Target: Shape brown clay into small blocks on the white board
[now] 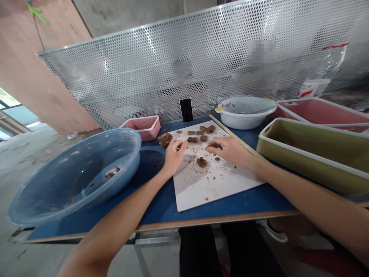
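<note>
My left hand [174, 156] is over the left side of a white board [190, 192], its thumb and fingers closed together. What they pinch, if anything, is too small to make out. Just behind it sits a large crumbly brown clay-like lump [165, 140]. Across the board my right hand [226, 149] has its fingers curled round a small brown clay-like lump [220, 147], partly hidden by them. Between and below the hands lies a knobbly brown piece [202, 162]. Several short brown blocks, one of them a thick block [192, 140], lie toward the board's far edge. Brown crumbs are scattered over the board.
A big blue basin [127, 188] stands left, a small pink tub [147, 132] behind it. A phone [186, 110] leans against the perforated metal screen [129, 77]. Right are a white basin [242, 120], green bin [302, 157], pink bin [331, 109] and plastic bottle [319, 75].
</note>
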Motion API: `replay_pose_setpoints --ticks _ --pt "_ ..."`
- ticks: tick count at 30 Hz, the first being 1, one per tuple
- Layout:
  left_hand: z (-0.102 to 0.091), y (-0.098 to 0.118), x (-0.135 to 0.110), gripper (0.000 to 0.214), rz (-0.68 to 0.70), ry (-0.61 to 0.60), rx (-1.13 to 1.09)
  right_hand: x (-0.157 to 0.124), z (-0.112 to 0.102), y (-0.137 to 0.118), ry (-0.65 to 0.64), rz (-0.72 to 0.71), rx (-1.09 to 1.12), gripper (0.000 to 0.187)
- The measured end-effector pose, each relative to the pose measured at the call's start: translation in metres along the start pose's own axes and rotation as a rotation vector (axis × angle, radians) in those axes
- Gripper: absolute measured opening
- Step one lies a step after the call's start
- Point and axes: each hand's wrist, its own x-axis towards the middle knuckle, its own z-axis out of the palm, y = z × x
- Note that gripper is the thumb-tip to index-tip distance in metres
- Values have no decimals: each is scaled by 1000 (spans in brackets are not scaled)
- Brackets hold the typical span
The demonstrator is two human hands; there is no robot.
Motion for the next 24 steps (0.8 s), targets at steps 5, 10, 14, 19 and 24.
replay_pose_setpoints --ticks 5,10,14,19,24 --pt "0 1 0 35 -7 -9 9 0 5 7 38 7 20 24" --pt "-1 2 0 35 -8 -19 11 0 5 6 -32 22 26 23" --pt "-2 1 0 33 -8 -23 -3 2 4 4 -90 2 49 31" --pt "-1 1 0 32 2 -11 -11 3 7 9 -117 -8 42 31" --pt "0 1 0 32 -12 -11 -9 1 6 9 -56 34 16 14"
